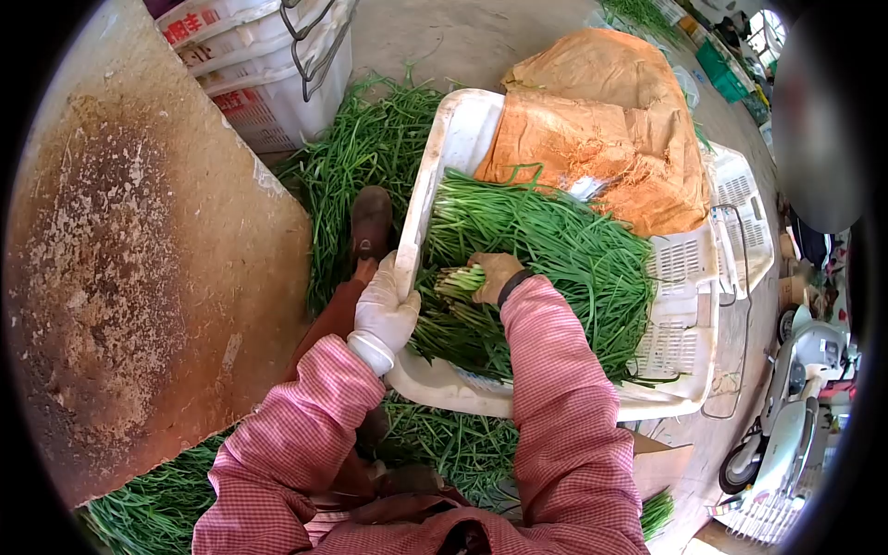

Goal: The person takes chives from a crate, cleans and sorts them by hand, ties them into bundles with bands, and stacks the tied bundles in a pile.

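Observation:
A white plastic crate (564, 407) stands in front of me, holding a thick layer of long green stalks (564, 240) with pale ends toward the left. My left hand (384, 313), in a white glove, is closed on the crate's left rim. Inside the crate my right hand (497, 276) is wrapped round a bunch of stalks (458, 282), whose pale cut ends point left. An orange-brown wrapping sheet (592, 139) covers the far part of the crate.
A stained board (139, 259) fills the left side. Stacked white crates (268, 92) stand behind it. Loose greens (370, 139) lie on the floor around my shoe (371, 222). Another white crate (743, 208) and a parked scooter (795, 398) are at the right.

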